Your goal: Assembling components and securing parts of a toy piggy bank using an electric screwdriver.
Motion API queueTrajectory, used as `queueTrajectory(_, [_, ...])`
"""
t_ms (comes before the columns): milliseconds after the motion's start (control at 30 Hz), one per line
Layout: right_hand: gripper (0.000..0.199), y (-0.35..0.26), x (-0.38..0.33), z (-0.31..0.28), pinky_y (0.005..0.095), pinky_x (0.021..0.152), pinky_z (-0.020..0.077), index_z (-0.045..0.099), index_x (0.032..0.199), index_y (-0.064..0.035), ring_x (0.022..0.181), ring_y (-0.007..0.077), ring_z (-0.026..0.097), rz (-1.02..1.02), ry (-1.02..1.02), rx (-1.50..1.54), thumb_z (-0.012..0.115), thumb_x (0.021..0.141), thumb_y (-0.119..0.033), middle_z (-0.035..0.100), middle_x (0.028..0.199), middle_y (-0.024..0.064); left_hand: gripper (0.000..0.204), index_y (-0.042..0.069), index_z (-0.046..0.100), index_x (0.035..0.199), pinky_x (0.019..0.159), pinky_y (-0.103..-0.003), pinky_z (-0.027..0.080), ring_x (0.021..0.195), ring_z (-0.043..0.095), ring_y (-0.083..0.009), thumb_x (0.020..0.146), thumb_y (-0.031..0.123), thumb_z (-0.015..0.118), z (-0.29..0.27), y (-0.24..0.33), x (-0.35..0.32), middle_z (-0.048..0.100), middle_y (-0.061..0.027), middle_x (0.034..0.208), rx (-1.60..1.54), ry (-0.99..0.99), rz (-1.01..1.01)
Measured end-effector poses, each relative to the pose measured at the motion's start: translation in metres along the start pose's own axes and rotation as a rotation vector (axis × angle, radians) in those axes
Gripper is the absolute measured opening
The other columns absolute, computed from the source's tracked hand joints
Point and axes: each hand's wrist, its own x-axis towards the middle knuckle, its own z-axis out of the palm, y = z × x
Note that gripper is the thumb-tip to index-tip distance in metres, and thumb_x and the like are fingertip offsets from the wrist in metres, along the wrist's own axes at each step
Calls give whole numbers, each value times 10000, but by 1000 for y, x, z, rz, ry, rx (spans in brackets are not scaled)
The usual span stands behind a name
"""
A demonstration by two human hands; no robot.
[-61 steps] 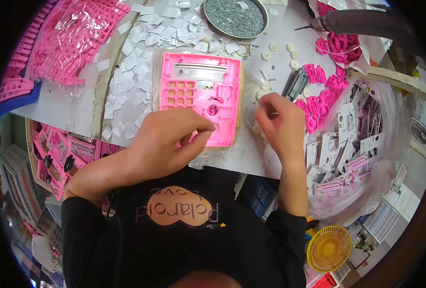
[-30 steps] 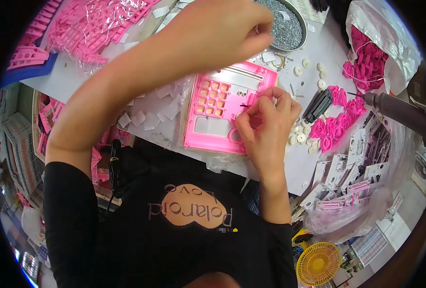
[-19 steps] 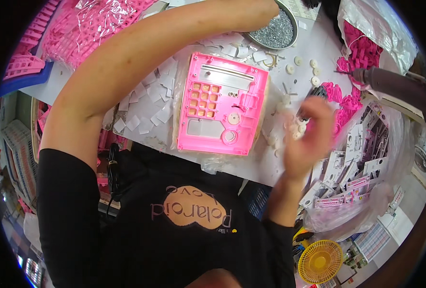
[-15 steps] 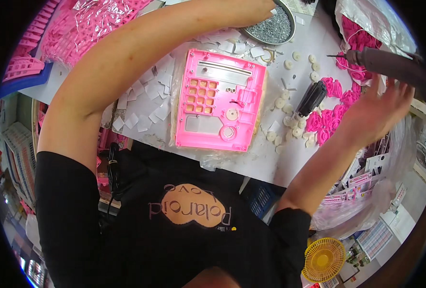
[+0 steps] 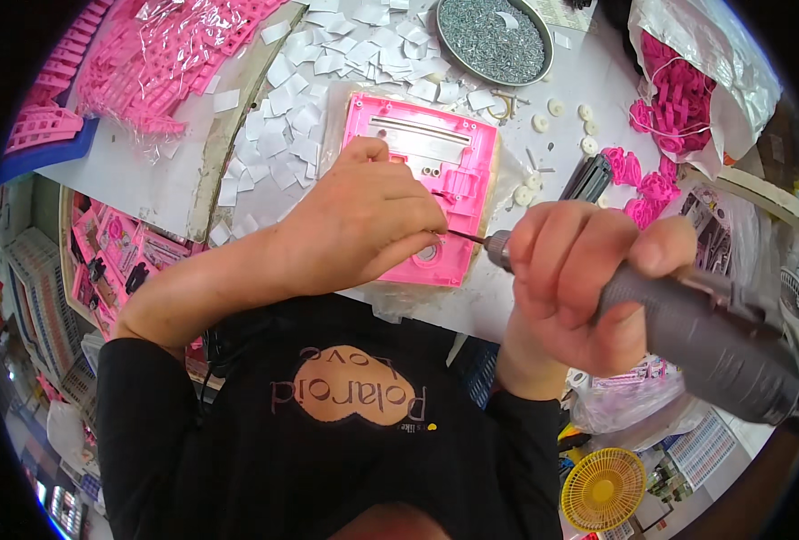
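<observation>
A pink plastic housing [image 5: 469,193] with a keypad grid and round recesses lies open side up on the table. My left hand [image 5: 368,211] is over its keypad side, fingers curled and pinched together; what they hold, if anything, is hidden. In my right hand [image 5: 579,279] is a dark grey electric screwdriver [image 5: 696,333], wrapped by the fingers. Its thin bit points left, and the tip meets my left fingertips above the housing. Past the housing stands a round metal dish [image 5: 494,40] full of small screws.
White paper squares [image 5: 282,135] are scattered left of and beyond the housing. On the right are cream-coloured discs [image 5: 540,123], a dark bundle of rods [image 5: 586,178] and pink parts [image 5: 656,186]. Bagged pink pieces [image 5: 147,63] lie far left; a yellow basket [image 5: 604,490] stands low right.
My left hand has come back from the screw dish to the housing. My right hand, earlier reaching up beside the hanging screwdriver, now grips it and has brought it down to the left.
</observation>
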Motion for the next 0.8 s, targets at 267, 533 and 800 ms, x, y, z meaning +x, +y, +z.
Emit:
queueTrajectory(267, [317, 4, -4, 12, 316, 513, 404, 449, 1167, -136, 477, 124, 470, -48, -21, 21, 651, 956, -259, 499, 594, -34, 189, 120, 691, 912, 828, -383, 362, 747, 611, -202, 758, 69, 790, 5, 2, -6, 662, 15, 797, -106, 88, -25])
queueTrajectory(533, [334, 8, -18, 2, 351, 585, 473, 439, 1134, -70, 590, 188, 523, -37, 98, 73, 684, 914, -126, 539, 676, 62, 394, 127, 652, 1085, 955, -442, 349, 1025, 585, -212, 759, 286, 805, -4, -2, -2, 644, -6, 1078, 216, -44, -35])
queueTrajectory(800, [322, 33, -29, -5, 363, 632, 509, 429, 1129, -34, 611, 185, 548, -38, 108, 1, 660, 908, -61, 562, 712, 84, 430, 125, 668, 1157, 1071, -526, 280, 1169, 527, -189, 795, 343, 745, 10, 3, -16, 587, 6, 1227, 496, -245, 121])
